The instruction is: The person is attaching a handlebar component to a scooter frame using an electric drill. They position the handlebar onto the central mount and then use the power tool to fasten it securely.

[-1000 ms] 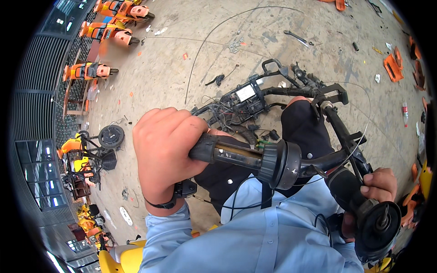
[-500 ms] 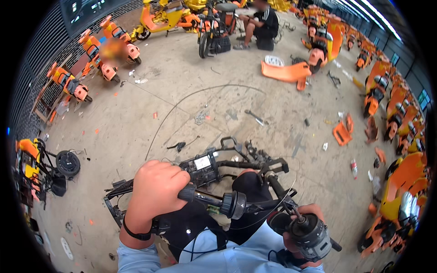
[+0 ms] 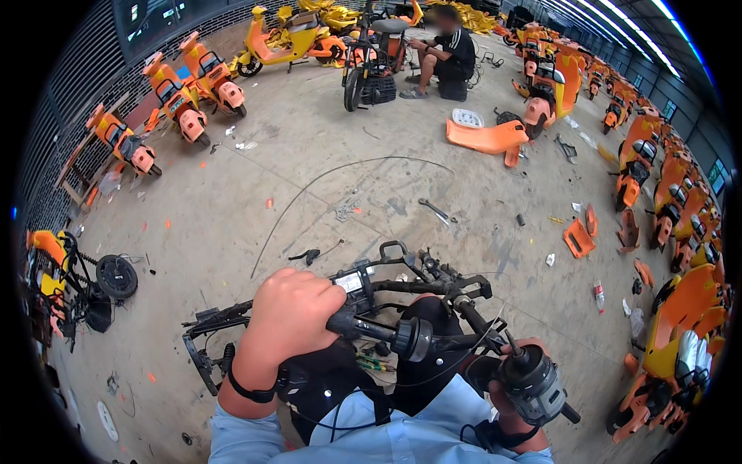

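My left hand is closed around the black handlebar grip, at the end of a dark bar with a round black collar. Lower right, my right hand wraps a grey and black cordless drill. The drill's thin bit tilts up and left near the bar; whether it touches a screw I cannot make out. Beneath both hands lies a stripped black scooter frame, carrying a black unit with a white label. A thin cable loops from the bar across my lap.
Green-handled tools lie between my knees. Beyond the frame are a wrench, a brake lever and a long curved cable. Orange scooters line the right; a co-worker crouches by a dark scooter.
My left hand and the grip have shifted slightly right in the picture. My right hand still holds the drill in nearly the same place. The floor scene sits a little lower.
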{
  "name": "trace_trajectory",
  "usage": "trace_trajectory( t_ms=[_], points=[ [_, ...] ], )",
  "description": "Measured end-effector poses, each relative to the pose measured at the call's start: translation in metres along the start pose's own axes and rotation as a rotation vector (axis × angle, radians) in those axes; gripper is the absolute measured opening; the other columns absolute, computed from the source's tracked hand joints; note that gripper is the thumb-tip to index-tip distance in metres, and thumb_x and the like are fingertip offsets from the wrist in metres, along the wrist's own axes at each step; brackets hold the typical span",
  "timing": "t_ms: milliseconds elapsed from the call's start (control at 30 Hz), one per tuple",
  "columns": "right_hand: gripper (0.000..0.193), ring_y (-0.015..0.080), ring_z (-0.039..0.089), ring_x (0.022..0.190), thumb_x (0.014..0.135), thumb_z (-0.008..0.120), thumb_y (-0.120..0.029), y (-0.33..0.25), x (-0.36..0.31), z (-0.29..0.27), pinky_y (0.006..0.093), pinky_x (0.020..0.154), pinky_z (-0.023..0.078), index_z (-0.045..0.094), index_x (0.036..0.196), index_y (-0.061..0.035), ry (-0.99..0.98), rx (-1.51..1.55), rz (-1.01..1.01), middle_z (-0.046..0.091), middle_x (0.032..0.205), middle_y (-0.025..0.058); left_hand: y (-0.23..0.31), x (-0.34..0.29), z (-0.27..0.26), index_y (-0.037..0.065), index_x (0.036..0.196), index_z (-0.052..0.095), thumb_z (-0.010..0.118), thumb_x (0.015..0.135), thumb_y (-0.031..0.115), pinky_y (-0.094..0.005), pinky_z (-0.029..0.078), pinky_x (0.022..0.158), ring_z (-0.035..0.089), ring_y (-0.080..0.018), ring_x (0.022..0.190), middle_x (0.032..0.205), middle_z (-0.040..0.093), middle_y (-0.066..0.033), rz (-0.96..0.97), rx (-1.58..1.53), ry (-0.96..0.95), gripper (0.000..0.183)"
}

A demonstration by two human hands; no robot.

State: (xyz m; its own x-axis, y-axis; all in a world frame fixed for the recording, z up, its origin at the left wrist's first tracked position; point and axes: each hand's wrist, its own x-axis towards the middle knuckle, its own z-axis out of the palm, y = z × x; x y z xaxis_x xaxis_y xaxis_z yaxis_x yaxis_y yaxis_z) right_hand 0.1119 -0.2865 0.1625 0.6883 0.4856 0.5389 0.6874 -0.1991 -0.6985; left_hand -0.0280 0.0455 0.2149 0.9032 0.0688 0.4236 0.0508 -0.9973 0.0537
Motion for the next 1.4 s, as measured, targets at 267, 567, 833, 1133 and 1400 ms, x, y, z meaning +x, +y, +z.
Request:
trace_trajectory(
  t_ms=[267, 567, 833, 1133, 1400],
  points=[
    [0.034, 0.0238, 0.066, 0.079, 0.068, 0.080, -0.022, -0.001, 0.003, 0.002, 0.0329, 0.071, 0.053, 0.065, 0.093, -0.0044, -0.006, -0.002, -0.034, 0.062, 0.095, 0.0089, 0.001, 0.000, -0.003, 0.012, 0.069, 0.058, 0.076, 0.048, 0.016, -0.0377, 0.044, 0.062, 0.060, -0.0253, 0.067, 0.066, 0.057, -0.0024, -0.027, -0.016, -0.002, 0.028],
    [0.038, 0.0228, 0.065, 0.079, 0.071, 0.082, -0.027, -0.004, 0.001, 0.001, 0.0330, 0.072, 0.052, 0.064, 0.094, -0.0040, -0.007, 0.026, 0.036, 0.061, 0.095, 0.0084, 0.002, 0.000, -0.002, 0.012, 0.070, 0.058, 0.076, 0.048, 0.015, -0.0378, 0.044, 0.062, 0.061, -0.0251, 0.068, 0.066, 0.057, -0.0025, -0.028, -0.012, 0.012, 0.029],
    [0.037, 0.0230, 0.064, 0.081, 0.070, 0.081, -0.029, 0.001, 0.000, 0.001, 0.0339, 0.073, 0.052, 0.063, 0.091, -0.0048, 0.009, 0.020, -0.029, 0.061, 0.095, 0.0085, 0.002, -0.001, 0.000, 0.013, 0.070, 0.058, 0.075, 0.051, 0.018, -0.0380, 0.042, 0.060, 0.060, -0.0251, 0.066, 0.065, 0.056, -0.0019, -0.015, -0.004, 0.023, 0.026],
    [0.043, 0.0224, 0.063, 0.075, 0.068, 0.081, -0.031, 0.005, -0.004, 0.000, 0.0326, 0.069, 0.051, 0.063, 0.095, -0.0035, -0.012, -0.029, -0.013, 0.061, 0.093, 0.0097, 0.004, -0.003, 0.000, 0.012, 0.068, 0.057, 0.075, 0.048, 0.015, -0.0374, 0.043, 0.062, 0.060, -0.0246, 0.067, 0.065, 0.056, -0.0018, -0.024, -0.021, 0.041, 0.028],
    [0.044, 0.0199, 0.062, 0.072, 0.073, 0.080, -0.034, 0.008, -0.006, 0.001, 0.0307, 0.067, 0.050, 0.062, 0.097, -0.0029, 0.002, 0.010, 0.001, 0.060, 0.093, 0.0089, 0.000, -0.003, 0.003, 0.014, 0.070, 0.059, 0.074, 0.050, 0.019, -0.0364, 0.041, 0.060, 0.059, -0.0241, 0.064, 0.065, 0.058, -0.0003, -0.012, -0.023, 0.040, 0.025]
  ],
)
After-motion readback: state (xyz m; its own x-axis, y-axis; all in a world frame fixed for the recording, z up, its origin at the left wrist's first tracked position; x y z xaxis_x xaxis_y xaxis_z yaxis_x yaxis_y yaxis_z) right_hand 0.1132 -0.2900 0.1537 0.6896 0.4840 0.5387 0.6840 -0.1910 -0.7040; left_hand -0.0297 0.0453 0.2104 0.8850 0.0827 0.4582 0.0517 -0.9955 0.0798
